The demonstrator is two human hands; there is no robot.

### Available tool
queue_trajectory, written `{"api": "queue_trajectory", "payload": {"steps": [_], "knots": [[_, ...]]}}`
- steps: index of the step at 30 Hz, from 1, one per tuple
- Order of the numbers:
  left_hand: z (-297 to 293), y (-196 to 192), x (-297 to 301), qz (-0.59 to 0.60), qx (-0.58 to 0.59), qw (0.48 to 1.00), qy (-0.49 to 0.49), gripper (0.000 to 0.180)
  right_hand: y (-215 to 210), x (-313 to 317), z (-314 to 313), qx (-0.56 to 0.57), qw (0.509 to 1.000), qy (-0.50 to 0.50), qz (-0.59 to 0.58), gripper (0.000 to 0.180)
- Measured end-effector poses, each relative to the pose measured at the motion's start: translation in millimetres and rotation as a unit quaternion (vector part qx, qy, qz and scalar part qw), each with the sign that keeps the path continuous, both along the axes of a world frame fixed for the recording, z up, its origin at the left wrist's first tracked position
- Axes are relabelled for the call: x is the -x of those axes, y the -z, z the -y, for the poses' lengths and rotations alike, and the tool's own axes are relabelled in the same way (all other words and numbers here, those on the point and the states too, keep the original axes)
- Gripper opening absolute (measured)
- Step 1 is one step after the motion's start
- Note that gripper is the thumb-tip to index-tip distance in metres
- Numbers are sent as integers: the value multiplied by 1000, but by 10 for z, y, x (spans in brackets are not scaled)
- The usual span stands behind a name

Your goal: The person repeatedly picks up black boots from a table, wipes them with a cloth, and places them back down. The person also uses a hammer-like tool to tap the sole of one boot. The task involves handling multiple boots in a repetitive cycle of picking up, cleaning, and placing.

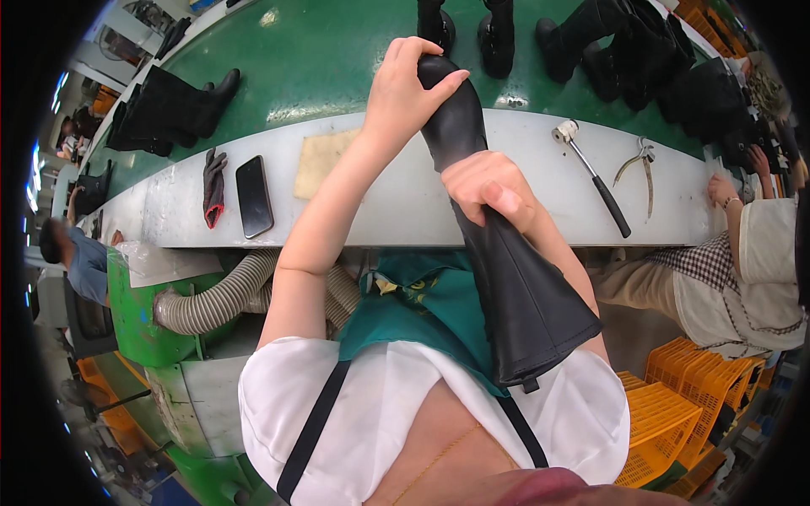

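Gripping a boot (510, 274) across the bench edge (396, 237), left hand (405, 88) round foot (456, 122), right hand (489, 187) round shaft (533, 312), a worker (312, 413) has bare bench (527, 139) right of the boot, then hammer (591, 171).

Looked down and forward from the wearer's head, through the left one of two side-by-side fisheye lenses. Hung closest over the white shirt (337, 413) at the lower edge, then over the green apron (405, 320). Faced across the white table (396, 219) toward the green worktop (321, 42) beyond, upright and unmirrored. Took in, near the middle and from above, the left hand (409, 93), the right hand (494, 190) and the black boot (540, 304). Spread wide enough to include a co-worker (89, 261) at far left and a person (759, 287) at far right. Bent the table's far edge into an arc.
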State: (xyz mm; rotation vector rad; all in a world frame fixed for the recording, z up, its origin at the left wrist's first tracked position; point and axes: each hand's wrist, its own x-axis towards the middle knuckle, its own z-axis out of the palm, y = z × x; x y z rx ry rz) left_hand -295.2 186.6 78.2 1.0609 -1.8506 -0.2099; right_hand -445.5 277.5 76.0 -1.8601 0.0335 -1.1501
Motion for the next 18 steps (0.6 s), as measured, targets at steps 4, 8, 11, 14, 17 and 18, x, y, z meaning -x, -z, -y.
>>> {"api": "queue_trajectory", "payload": {"steps": [4,8,11,14,17,18], "knots": [[45,37,-15,4,38,999,37,34,15,9,6,-8,1000,-7,2,40],[79,65,-35,18,39,997,65,34,18,0,16,-4,1000,-23,4,36],[52,2,-9,-11,12,998,69,40,17,9,21,-5,1000,-24,6,34],[43,6,0,-25,-14,998,54,44,22,13,16,-9,1000,-21,9,33],[13,-15,19,-18,-51,998,33,43,8,28,7,-14,1000,-18,8,33],[6,-25,27,-15,-66,997,26,42,3,35,5,-15,1000,-17,8,33]]}}
